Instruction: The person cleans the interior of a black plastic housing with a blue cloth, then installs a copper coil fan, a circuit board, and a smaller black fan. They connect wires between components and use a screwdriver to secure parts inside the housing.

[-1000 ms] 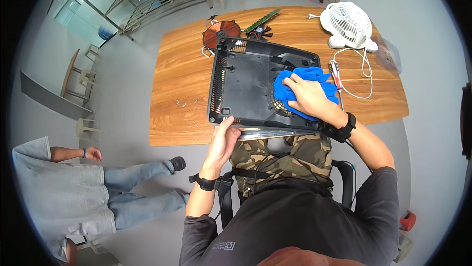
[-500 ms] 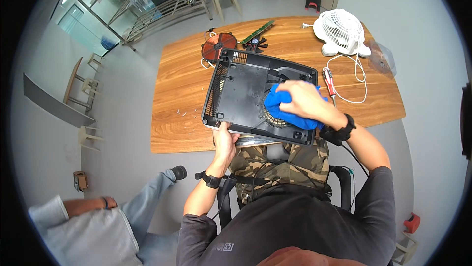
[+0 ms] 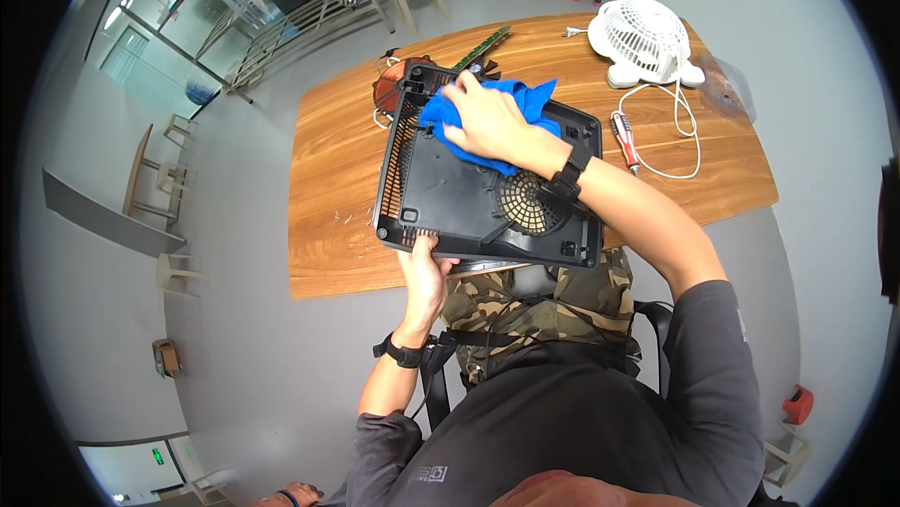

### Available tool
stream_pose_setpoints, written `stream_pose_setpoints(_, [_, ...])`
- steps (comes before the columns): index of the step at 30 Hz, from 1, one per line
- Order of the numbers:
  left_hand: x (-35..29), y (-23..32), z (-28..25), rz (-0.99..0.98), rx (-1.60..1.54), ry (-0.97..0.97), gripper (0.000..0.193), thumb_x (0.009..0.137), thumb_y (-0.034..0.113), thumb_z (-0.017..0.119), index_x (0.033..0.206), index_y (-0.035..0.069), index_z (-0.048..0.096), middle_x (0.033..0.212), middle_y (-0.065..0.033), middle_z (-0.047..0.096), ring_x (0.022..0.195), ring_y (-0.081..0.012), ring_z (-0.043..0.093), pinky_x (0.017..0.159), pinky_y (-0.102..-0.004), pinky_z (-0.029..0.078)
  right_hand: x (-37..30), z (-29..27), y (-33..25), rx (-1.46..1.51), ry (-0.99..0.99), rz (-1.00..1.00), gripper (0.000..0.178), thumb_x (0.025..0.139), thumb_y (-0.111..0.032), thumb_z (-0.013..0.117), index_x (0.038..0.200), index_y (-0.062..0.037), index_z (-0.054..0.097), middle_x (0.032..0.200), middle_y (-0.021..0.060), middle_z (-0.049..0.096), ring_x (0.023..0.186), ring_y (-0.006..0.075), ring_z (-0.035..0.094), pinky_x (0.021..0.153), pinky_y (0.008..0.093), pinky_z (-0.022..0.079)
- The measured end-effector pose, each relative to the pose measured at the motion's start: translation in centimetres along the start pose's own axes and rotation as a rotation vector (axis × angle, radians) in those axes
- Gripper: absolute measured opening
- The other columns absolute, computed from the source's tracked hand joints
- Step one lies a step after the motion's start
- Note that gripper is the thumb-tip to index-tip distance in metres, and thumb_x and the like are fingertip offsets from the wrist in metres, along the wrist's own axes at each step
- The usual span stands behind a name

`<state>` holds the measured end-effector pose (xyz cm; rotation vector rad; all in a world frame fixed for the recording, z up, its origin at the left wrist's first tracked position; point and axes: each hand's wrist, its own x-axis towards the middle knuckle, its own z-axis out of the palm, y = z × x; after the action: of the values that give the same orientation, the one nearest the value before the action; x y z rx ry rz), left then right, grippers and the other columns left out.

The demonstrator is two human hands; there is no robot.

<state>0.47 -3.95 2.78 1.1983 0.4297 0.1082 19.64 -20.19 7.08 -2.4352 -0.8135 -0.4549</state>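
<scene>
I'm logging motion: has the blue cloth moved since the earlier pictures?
Yes: the blue cloth has moved left and toward the far edge of the wooden table, judged against the white electric fan.

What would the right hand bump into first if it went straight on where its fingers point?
Probably the far left corner of the black cover, past the blue cloth under the right hand. The reddish coil lies beyond it. Depth is unclear, though.

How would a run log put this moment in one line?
left hand: holding black vented housing | right hand: blue cloth against housing | nearby: red-and-white screwdriver
</scene>
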Motion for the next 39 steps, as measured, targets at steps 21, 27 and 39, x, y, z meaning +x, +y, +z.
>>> stream_pose_setpoints(21, [1.6,-2.3,-2.3,-0.143,-0.012,0.077,0.024,0.09,0.013,0.052,0.112,0.003,0.054,0.09,-0.0049,0.063,0.061,-0.0112,0.062,0.042,-0.0193,0.048,-1.1,-3.2,-1.2,0.017,-0.233,-0.032,0.042,0.08,-0.025,0.078,0.117,-0.0058,0.072,0.107,0.0186,0.066,0.099,0.0389,0.069,0.086,0.049,0.058])
stream_pose_setpoints(27, [2.1,-2.5,-2.8,-0.143,0.009,0.066,0.024,0.09,0.012,0.053,0.112,0.004,0.054,0.093,-0.0044,0.062,0.065,-0.0113,0.063,0.043,-0.0197,0.049,3.1,0.9,0.2,-0.185,-0.274,0.128,0.04,0.083,-0.028,0.073,0.115,-0.0044,0.073,0.11,0.0214,0.064,0.101,0.0402,0.068,0.087,0.0496,0.057])
stream_pose_setpoints(39, [1.6,-1.9,-2.0,-0.162,0.023,0.075,0.023,0.091,0.012,0.053,0.113,0.004,0.051,0.09,-0.0048,0.059,0.055,-0.0108,0.057,0.041,-0.019,0.044,2.6,4.3,0.4,0.141,-0.385,-0.034,0.031,0.09,-0.029,0.072,0.113,-0.0083,0.075,0.118,0.0155,0.067,0.112,0.0381,0.066,0.094,0.0473,0.054])
